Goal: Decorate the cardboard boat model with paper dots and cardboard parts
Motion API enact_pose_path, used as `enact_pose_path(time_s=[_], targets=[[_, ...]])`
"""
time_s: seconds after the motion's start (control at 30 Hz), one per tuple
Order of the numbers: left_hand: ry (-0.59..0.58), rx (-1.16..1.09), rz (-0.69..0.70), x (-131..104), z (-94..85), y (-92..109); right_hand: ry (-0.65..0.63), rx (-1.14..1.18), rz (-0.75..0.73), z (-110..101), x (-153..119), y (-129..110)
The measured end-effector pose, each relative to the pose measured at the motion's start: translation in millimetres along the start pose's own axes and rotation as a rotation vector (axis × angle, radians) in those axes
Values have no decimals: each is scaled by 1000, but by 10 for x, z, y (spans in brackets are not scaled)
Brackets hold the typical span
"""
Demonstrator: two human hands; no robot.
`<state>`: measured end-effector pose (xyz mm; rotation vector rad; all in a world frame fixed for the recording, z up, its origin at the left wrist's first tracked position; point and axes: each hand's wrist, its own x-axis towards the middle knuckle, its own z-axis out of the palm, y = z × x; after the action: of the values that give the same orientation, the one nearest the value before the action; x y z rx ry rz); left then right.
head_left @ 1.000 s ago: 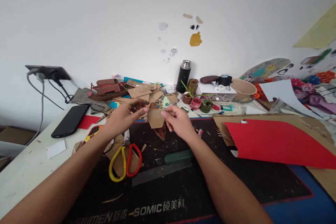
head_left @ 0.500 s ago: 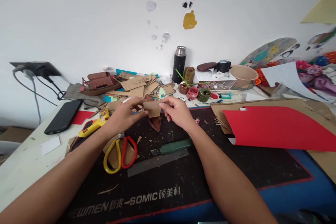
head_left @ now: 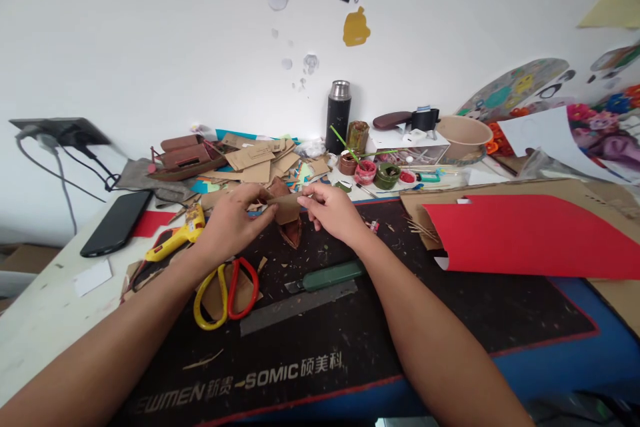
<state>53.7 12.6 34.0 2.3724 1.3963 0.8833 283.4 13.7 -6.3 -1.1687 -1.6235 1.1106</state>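
A small folded piece of brown cardboard [head_left: 287, 209] is pinched between my two hands. My left hand [head_left: 235, 220] grips its left end with thumb and fingers, and my right hand [head_left: 333, 210] pinches the right end. Just below it on the mat lies a small reddish-brown boat-shaped piece [head_left: 291, 233], partly hidden behind the cardboard. Whether the two touch I cannot tell. Scissors with one yellow and one red handle [head_left: 227, 295] lie near my left wrist. A green utility knife [head_left: 333, 276] rests beside a grey ruler-like strip [head_left: 300, 307] in front of my hands.
A yellow glue gun [head_left: 175, 240] and a black phone [head_left: 116, 223] lie at left. Cardboard scraps [head_left: 255, 157] and a brown model boat [head_left: 187, 159] stand behind. Open paint jars [head_left: 387, 175], a black flask [head_left: 339, 119] and a red sheet [head_left: 530, 233] are further right.
The cardboard piece has tipped, so its upper face now looks narrower with a fold showing. Both hands keep their hold on it. The whole view has shifted slightly.
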Motion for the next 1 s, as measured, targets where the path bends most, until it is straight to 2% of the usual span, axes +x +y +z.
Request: enact_pose_path(time_s=[0.23, 0.43, 1.0], targets=[[-29, 47, -11, -18, 43, -51, -36, -30, 18, -12, -2, -14], [-135, -10, -5, 1, 37, -80, -36, -67, 19, -14, -12, -20], [-140, 28, 69, -39, 106, -99, -65, -106, -9, -18, -28, -4]])
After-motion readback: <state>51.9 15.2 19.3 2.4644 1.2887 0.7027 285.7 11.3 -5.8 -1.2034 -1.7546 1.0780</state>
